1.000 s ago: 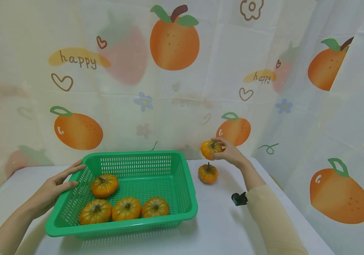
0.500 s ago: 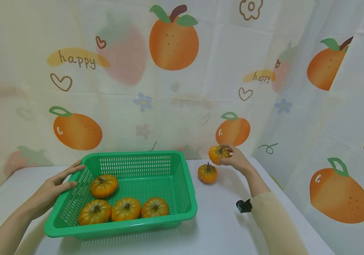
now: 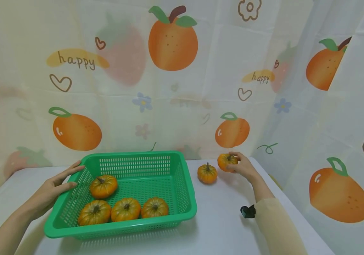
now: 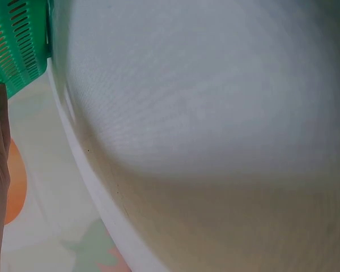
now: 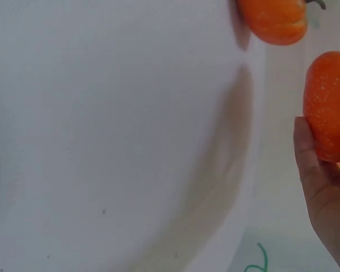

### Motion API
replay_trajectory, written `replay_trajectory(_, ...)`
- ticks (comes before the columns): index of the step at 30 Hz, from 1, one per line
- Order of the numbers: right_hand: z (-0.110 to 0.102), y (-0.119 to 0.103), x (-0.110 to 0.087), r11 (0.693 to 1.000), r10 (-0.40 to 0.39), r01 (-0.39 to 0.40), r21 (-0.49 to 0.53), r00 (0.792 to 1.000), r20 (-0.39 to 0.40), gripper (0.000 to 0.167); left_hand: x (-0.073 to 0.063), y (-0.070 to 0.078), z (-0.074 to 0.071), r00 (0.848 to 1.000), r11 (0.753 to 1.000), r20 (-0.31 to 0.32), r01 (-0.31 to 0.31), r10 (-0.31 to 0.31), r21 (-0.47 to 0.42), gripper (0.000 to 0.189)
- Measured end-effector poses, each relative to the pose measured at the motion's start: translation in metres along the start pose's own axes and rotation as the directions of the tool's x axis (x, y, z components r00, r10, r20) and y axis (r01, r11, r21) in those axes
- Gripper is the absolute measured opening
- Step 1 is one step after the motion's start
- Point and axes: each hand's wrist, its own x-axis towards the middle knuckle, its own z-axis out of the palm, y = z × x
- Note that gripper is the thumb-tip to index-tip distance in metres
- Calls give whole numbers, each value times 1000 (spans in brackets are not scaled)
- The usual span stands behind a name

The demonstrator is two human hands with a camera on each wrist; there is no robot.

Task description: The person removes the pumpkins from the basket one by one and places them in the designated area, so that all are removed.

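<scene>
My right hand point(image 3: 243, 166) grips a small orange pumpkin point(image 3: 226, 162) from its right side, over the far right of the table. In the right wrist view the thumb lies along the side of this pumpkin point(image 5: 330, 105), which hangs a little above the tabletop. Just left of it a second pumpkin point(image 3: 207, 174) stands upright on the table. My left hand point(image 3: 52, 187) rests with extended fingers on the left rim of a green plastic basket point(image 3: 121, 229). Inside the basket lie several pumpkins, three along the near side and one pumpkin point(image 3: 104, 186) at the back left.
The white-covered table point(image 3: 213, 219) carries the basket at centre left. A fruit-print curtain point(image 3: 182, 88) hangs close behind the table and along its right side. A small black device point(image 3: 248, 211) sits at the right sleeve.
My right hand has carried its pumpkin rightward and down, from above the standing pumpkin to its right side. The left hand and the basket have stayed in place.
</scene>
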Motion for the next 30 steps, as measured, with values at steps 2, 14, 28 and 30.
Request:
replay_trajectory(2, 0, 5, 0, 1000, 15, -15, 2, 1000, -7, 71, 0, -2, -1, 1000, 1000, 1, -5, 5, -2, 56)
replay_trajectory(14, 4, 20, -4, 998, 51, -52, -44, 999, -14, 70, 0, -3, -2, 1000, 1000, -13, 17, -16, 19, 55)
replay_trajectory(28, 9, 32, -3, 994, 82, -80, -71, 996, 23, 71, 0, 0, -1, 999, 1000, -16, 30, -30, -6, 56)
replay_trajectory(30, 9, 32, -4, 994, 80, -78, -81, 996, 25, 71, 0, 0, -1, 1000, 1000, -12, 24, -24, -2, 56)
